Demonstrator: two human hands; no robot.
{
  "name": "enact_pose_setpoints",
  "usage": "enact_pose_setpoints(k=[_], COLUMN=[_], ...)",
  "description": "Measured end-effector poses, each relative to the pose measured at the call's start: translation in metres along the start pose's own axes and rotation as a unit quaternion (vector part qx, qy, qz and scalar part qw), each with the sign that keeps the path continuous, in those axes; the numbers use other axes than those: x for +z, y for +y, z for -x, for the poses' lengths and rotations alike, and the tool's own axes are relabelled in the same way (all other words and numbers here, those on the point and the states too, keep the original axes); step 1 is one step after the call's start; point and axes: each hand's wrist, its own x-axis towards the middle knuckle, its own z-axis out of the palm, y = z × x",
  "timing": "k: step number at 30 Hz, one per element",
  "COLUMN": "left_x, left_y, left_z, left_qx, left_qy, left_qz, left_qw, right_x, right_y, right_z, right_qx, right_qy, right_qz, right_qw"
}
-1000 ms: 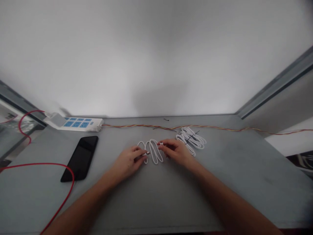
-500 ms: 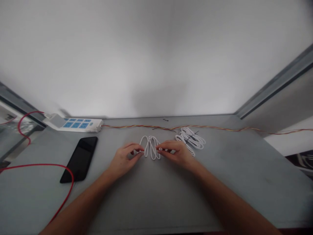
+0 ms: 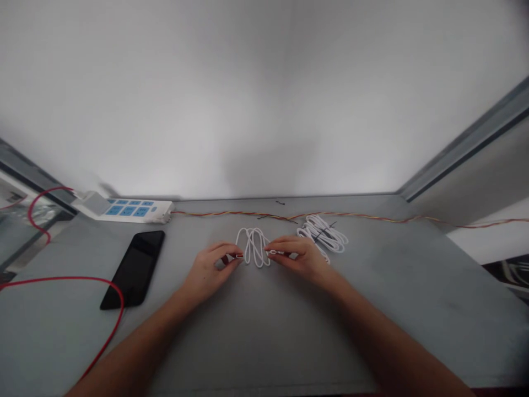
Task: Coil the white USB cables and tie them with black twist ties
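A loosely looped white charging cable (image 3: 257, 259) lies between my hands on the grey table. My left hand (image 3: 212, 269) pinches one end, with a small connector showing at the fingertips. The other end is between the thumb and fingers of my right hand (image 3: 300, 258), its connector pointing left. Just beyond my right hand rests a bundle of white cables (image 3: 328, 234) bound with a dark tie, partly hidden by that hand.
To the left lies a black phone (image 3: 134, 270), crossed by a red cable (image 3: 118, 286). Behind it sits a white power strip (image 3: 136, 209) with blue sockets and a plugged-in adapter (image 3: 96, 203). Twisted wires (image 3: 363, 216) run along the back, near a short dark tie (image 3: 280, 202).
The connector in my right hand has turned slightly, and the cable loops between my hands have shifted a little closer together. My left hand stays nearly still.
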Motion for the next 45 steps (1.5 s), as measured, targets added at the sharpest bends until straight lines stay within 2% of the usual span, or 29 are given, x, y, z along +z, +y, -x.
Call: enact_pose_setpoints(k=[10, 22, 28, 45], left_x=[0.0006, 0.0016, 0.0022, 0.0026], left_y=[0.0018, 0.0012, 0.001, 0.0027], left_z=[-0.0002, 0.0008, 0.0011, 0.0019], left_qx=[-0.002, -0.009, -0.025, -0.013], left_qy=[-0.005, 0.0, -0.015, -0.011], left_qz=[-0.002, -0.004, 0.004, 0.01], left_qw=[1.0, 1.0, 1.0, 1.0], right_x=[0.0015, 0.0043, 0.0039, 0.0035], right_y=[0.005, 0.0047, 0.0042, -0.0015], right_z=[0.0009, 0.0027, 0.0024, 0.0014], right_qx=[-0.003, 0.032, 0.023, 0.0], right_qy=[0.018, 0.035, 0.035, 0.045], right_qz=[0.011, 0.018, 0.017, 0.029], right_qw=[1.0, 0.999, 0.999, 0.999])
